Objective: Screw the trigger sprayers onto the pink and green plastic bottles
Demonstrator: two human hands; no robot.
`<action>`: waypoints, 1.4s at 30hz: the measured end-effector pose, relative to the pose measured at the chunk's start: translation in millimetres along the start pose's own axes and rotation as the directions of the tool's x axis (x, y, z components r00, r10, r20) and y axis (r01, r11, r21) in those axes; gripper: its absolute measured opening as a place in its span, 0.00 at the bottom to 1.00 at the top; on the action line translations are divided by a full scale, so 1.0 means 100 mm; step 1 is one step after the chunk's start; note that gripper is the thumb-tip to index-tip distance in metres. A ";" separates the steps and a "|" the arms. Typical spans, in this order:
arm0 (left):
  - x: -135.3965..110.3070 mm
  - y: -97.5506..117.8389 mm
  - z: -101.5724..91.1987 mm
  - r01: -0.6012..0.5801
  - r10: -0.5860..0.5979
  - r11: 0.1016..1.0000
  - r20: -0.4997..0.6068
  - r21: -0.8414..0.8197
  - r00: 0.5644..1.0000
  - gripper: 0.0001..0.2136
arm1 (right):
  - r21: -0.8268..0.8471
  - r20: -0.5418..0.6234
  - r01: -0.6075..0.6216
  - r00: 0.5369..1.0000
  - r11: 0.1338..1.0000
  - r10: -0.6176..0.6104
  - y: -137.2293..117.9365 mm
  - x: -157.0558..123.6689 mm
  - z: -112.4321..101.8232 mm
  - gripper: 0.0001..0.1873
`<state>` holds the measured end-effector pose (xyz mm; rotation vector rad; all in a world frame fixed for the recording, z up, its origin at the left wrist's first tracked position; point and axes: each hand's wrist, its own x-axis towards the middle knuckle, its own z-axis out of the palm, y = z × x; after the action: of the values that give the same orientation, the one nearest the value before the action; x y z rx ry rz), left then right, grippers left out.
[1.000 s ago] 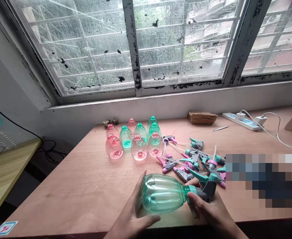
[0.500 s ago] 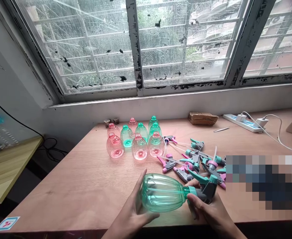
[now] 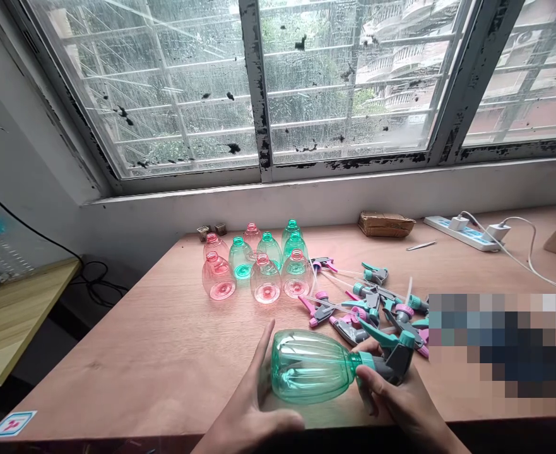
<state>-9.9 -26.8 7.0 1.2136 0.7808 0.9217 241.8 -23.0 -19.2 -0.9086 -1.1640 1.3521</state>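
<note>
Both my hands hold a clear teal plastic spray bottle [image 3: 310, 367] on its side above the plywood table [image 3: 117, 372]. My left hand [image 3: 254, 403] cups the rounded base end, with the thumb raised along its side. My right hand [image 3: 394, 394] wraps the neck just below the grey and teal trigger sprayer head [image 3: 399, 359]. Farther back stand several clear pink and teal bottles [image 3: 265, 279] without sprayers. A loose heap of pink and teal trigger sprayers [image 3: 365, 306] lies beyond my right hand, nearly touching it, and their dip tubes cross one another.
A power strip [image 3: 462, 232] with white chargers and a cardboard packet [image 3: 386, 224] lie at the table's back. A pixelated patch [image 3: 505, 343] hides the right side. A window [image 3: 259, 82] runs behind, and the table's front edge passes just below my hands.
The bottle stays in both hands in nearly the same place. My left fingers have shifted slightly on its base, and the view has levelled a little.
</note>
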 end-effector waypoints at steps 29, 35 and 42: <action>-0.02 0.01 -0.03 0.007 -0.007 1.000 0.027 -0.017 1.000 0.49 | -0.013 0.010 -0.009 1.000 1.000 0.009 -0.01 0.00 0.00 0.19; -0.02 -0.02 -0.02 -0.063 0.063 0.995 0.001 0.072 0.998 0.42 | 0.001 0.007 -0.024 1.000 1.000 0.024 0.00 0.00 0.00 0.19; -0.01 0.02 0.01 0.009 -0.009 0.999 0.007 -0.038 1.000 0.50 | 0.006 0.000 -0.014 1.000 1.000 0.014 -0.01 0.00 0.01 0.19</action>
<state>-9.5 -28.4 9.2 1.1788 0.7597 0.9210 241.5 -23.2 -18.1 -0.9139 -1.1552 1.3660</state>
